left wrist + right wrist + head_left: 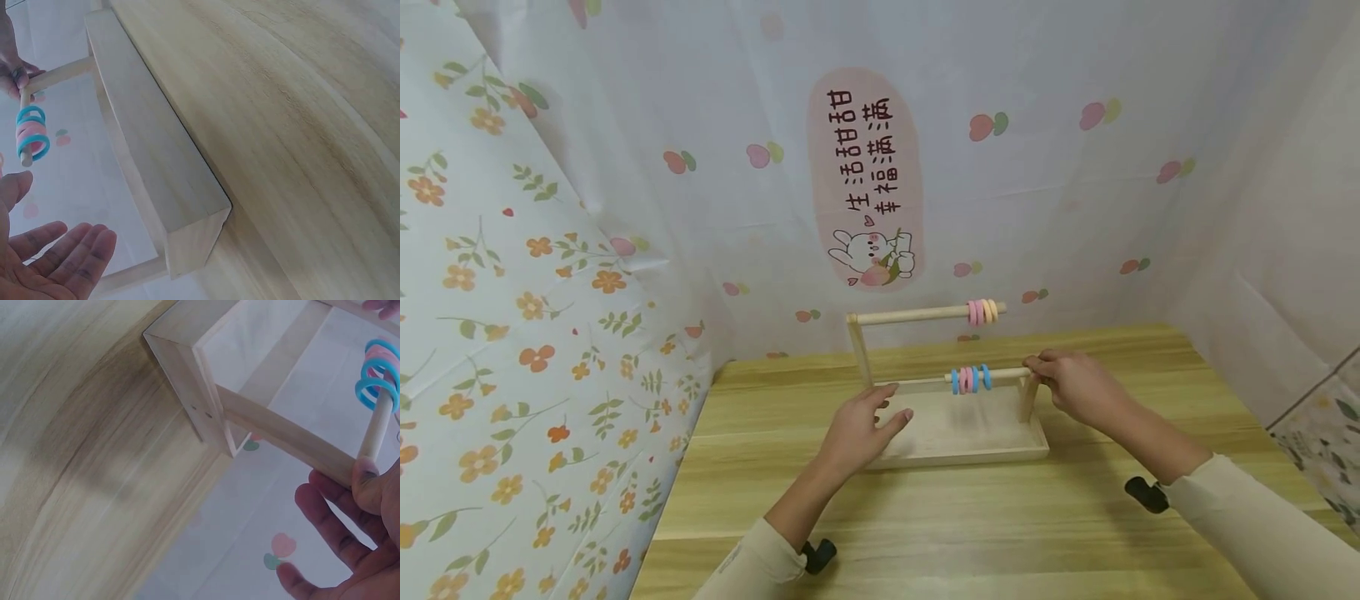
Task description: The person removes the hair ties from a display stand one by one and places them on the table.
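A wooden rack (955, 437) stands on the table (925, 533), near the far edge, in front of a printed curtain (865, 179). The rack consists of a shallow tray base, upright posts and two horizontal dowels.

The lower dowel (925, 379) carries blue and pink rings (970, 379), grouped toward its right end. The upper dowel (917, 315) carries pink and yellowish rings (982, 312), also near its right end.

Right hand (1075, 387): positioned at the right end of the lower dowel, at the top of the right post. The right wrist view shows the thumb (369, 487) pressed against the dowel tip; the remaining fingers extend loosely below it. The grip is a light pinch on the dowel end.

Left hand (861, 429): located at the left front of the rack, over the tray edge beside the left post. The left wrist view shows the palm (44, 262) open with fingers straight; the grip is released and holds nothing.
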Demonstrator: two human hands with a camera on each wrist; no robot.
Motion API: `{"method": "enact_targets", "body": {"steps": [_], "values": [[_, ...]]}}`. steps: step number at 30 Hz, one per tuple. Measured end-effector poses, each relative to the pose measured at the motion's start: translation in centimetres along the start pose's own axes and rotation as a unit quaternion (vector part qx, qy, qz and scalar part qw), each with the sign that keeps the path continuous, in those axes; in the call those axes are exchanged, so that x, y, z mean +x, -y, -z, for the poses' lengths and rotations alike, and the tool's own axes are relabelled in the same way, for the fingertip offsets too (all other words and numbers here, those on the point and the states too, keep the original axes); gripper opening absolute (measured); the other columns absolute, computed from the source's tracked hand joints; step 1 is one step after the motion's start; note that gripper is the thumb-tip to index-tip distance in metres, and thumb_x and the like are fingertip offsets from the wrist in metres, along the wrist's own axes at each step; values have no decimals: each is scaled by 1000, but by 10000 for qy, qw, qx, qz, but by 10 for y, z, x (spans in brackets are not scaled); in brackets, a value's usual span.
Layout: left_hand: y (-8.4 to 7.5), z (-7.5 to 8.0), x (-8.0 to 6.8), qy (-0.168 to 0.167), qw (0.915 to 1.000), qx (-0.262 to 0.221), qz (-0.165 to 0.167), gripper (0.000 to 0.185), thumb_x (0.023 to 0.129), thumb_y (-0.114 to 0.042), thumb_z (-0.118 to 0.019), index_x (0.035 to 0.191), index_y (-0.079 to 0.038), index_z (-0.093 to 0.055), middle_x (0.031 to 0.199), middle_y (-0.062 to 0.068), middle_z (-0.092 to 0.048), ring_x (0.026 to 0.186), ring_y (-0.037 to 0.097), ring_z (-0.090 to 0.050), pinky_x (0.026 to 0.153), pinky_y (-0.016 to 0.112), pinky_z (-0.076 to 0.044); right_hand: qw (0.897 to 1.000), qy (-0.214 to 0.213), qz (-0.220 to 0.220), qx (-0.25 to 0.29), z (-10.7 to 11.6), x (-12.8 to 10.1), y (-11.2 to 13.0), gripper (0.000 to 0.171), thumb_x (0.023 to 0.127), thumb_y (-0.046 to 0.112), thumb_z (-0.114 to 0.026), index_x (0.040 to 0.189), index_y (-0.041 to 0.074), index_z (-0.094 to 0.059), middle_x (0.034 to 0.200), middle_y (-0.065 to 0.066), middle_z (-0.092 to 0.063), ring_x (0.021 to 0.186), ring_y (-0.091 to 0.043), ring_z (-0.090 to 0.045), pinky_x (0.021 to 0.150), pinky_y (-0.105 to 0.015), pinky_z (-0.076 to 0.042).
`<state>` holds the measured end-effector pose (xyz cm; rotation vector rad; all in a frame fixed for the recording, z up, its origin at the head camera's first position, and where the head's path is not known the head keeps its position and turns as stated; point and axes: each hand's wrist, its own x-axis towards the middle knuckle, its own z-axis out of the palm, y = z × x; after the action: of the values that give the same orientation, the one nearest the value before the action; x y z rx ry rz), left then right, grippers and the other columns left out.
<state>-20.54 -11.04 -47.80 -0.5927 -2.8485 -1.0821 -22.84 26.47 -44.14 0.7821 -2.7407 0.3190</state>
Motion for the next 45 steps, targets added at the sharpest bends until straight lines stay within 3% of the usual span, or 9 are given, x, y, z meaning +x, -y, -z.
{"method": "enact_targets", "body": {"steps": [5, 11, 17, 24, 31, 45], "values": [[-1, -2, 4, 67, 9998, -157, -79, 57, 110, -41, -70, 154, -7, -64, 152, 16, -69, 126, 33, -76, 96, 46, -68, 9997, -142, 57, -197, -1, 1, 2, 30, 94, -9, -77, 123, -1, -82, 106, -14, -82, 76, -25, -75, 53, -28, -44], [-1, -6, 9, 153, 9996, -183, -173, 58, 109, -42, -71, 156, -9, -63, 152, 15, -69, 127, 33, -76, 100, 47, -66, 9993, -246, 16, -275, -2, 2, 3, 27, 95, -6, -78, 120, 2, -83, 108, -14, -83, 80, -29, -78, 52, -34, -50], [-4, -10, 15, 227, 9991, -297, -175, 58, 109, -43, -71, 158, -12, -62, 153, 15, -68, 129, 34, -75, 103, 47, -66, 9988, -392, 49, -279, -4, 2, 2, 26, 94, -6, -79, 119, 2, -84, 108, -15, -84, 85, -33, -80, 54, -40, -57], [-14, -14, 20, 232, 9981, -481, -311, 56, 111, -41, -69, 156, -9, -63, 154, 14, -68, 129, 32, -75, 103, 47, -65, 9986, -497, 58, -199, -4, -1, 1, 25, 95, -6, -79, 117, 3, -84, 106, -14, -84, 84, -33, -80, 53, -40, -57], [-19, -21, 26, 344, 9966, -656, -367, 55, 112, -38, -68, 159, -10, -60, 158, 12, -65, 132, 31, -74, 106, 45, -64, 9988, -466, -5, -155, -4, -3, 0, 23, 96, -4, -78, 118, 1, -84, 110, -18, -84, 91, -38, -81, 61, -47, -63], [-26, -30, 37, 455, 9945, -894, -291, 57, 112, -38, -68, 162, -12, -56, 149, 18, -71, 134, 36, -72, 107, 47, -64, 9976, -652, 200, -139, -5, -2, -1, 23, 93, -8, -80, 113, 2, -85, 101, -12, -84, 82, -30, -80, 55, -37, -57]]}}
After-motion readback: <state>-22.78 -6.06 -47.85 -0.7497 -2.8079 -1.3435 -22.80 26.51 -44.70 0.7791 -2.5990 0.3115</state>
